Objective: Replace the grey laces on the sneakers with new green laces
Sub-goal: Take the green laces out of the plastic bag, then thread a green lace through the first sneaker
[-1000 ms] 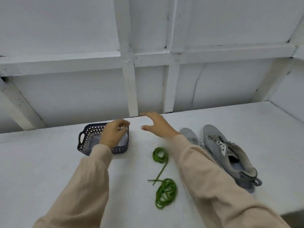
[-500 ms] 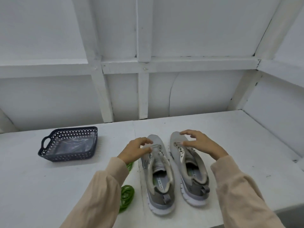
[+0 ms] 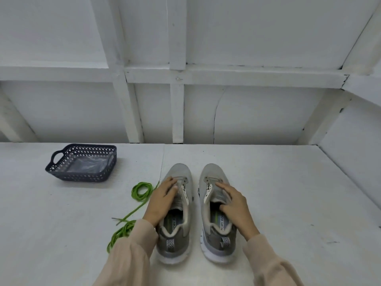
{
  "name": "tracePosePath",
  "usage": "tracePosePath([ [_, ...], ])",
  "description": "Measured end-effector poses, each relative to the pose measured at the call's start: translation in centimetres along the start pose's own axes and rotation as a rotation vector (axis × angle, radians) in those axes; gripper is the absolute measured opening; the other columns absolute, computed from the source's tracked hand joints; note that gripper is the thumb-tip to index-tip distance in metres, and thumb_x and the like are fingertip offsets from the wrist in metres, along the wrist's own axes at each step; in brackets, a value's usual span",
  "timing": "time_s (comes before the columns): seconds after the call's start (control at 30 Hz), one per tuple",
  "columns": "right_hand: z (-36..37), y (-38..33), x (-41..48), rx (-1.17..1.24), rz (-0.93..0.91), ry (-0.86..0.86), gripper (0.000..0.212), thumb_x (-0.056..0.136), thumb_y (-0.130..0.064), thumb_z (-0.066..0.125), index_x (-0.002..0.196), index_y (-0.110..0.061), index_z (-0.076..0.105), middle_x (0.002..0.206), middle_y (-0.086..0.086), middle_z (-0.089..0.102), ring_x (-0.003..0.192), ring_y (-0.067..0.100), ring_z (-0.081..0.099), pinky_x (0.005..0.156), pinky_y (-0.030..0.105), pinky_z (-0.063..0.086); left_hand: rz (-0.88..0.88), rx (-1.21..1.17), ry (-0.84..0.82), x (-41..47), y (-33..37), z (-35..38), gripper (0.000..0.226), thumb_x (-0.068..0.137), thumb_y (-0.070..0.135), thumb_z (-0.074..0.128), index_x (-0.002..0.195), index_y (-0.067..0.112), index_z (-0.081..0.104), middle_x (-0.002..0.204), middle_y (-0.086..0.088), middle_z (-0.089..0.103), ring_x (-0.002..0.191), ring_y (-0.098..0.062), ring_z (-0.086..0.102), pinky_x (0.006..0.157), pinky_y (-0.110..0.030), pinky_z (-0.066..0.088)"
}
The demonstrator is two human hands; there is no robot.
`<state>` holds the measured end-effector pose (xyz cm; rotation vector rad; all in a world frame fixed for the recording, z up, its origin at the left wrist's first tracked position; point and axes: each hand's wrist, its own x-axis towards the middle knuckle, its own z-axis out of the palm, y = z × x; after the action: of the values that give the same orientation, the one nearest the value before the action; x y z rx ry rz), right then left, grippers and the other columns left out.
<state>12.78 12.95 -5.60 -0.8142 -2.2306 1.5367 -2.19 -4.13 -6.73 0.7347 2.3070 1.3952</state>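
So both hands are down on the shoes right now, one each. Left hand (image 3: 162,200) lies flat over the tongue area of the left sneaker (image 3: 179,172), fingers pretty much straight and spread a little, not curled round anything. Right hand (image 3: 235,207) does the same on the right sneaker (image 3: 214,171), fingers stretched forward along the tongue with the thumb tucked at the edge of the shoe's opening. The two grey sneakers sit side by side under the hands, close but not touching, toes pointing away from the person and heels toward them, with printed insoles showing behind the palms. Beige sleeves (image 3: 132,254) cover both arms up to the wrists. Just off the left hand's outer side are the green laces (image 3: 141,190): one loose coil right beside the fingers, then a strand trailing back to a second bundle that disappears under the left sleeve. Further out to the left and beyond the hands there's a dark perforated basket (image 3: 82,177) with clear plastic (image 3: 88,165) lying in it. Everything's on a white table (image 3: 61,223), with a white panelled wall (image 3: 206,110) past the fingertips.
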Motion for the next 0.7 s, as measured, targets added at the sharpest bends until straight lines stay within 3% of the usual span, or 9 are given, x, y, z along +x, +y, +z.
tracePosePath([
  [0.23,-1.7,0.3,0.5,-0.063,-0.009,0.006,0.069,0.073,0.023,0.047,0.127,-0.016,0.063,0.115,0.002,0.063,0.092,0.006,0.058,0.069,-0.002,0.041,-0.006,-0.026,0.013,0.2,-0.4,0.0,0.036,0.099,0.019,0.052,0.135,0.013,0.055,0.150,0.003,0.039,0.138,-0.009,0.034,0.110,-0.019,0.022],
  [0.43,-3.0,1.2,1.1,-0.093,-0.037,0.002,0.070,0.073,0.024,0.047,0.126,-0.018,0.063,0.113,-0.001,0.062,0.096,0.010,0.057,0.071,0.000,0.043,-0.025,-0.091,0.000,0.0,-0.1,-0.1,0.036,0.098,0.023,0.053,0.133,0.013,0.057,0.148,0.005,0.042,0.133,-0.003,0.035,0.108,-0.018,0.022],
  [0.57,-3.0,1.5,1.3,-0.104,-0.048,-0.018,0.068,0.073,0.023,0.049,0.124,-0.020,0.064,0.113,-0.004,0.061,0.097,0.010,0.056,0.070,-0.001,0.042,-0.033,-0.211,0.119,0.4,-0.2,-2.1,0.029,0.100,0.033,0.047,0.119,0.021,0.065,0.123,0.007,0.063,0.118,-0.012,0.055,0.104,-0.029,0.041],
  [0.63,-3.1,1.6,1.4,-0.119,-0.047,-0.026,0.068,0.073,0.020,0.052,0.124,-0.024,0.064,0.113,-0.005,0.061,0.096,0.010,0.057,0.069,-0.001,0.042,-0.015,-0.059,0.278,1.6,-1.4,-4.1,0.025,0.101,0.017,0.046,0.118,0.019,0.064,0.122,0.003,0.061,0.114,-0.017,0.054,0.096,-0.028,0.045],
  [0.7,-3.1,1.8,1.5,-0.134,-0.041,-0.036,0.068,0.073,0.017,0.054,0.123,-0.027,0.064,0.113,-0.006,0.061,0.093,0.010,0.058,0.067,0.001,0.042,-0.054,0.204,0.316,3.4,-3.3,-6.5,0.033,0.095,0.003,0.048,0.124,0.013,0.060,0.130,-0.006,0.058,0.117,-0.024,0.051,0.095,-0.031,0.043],
])
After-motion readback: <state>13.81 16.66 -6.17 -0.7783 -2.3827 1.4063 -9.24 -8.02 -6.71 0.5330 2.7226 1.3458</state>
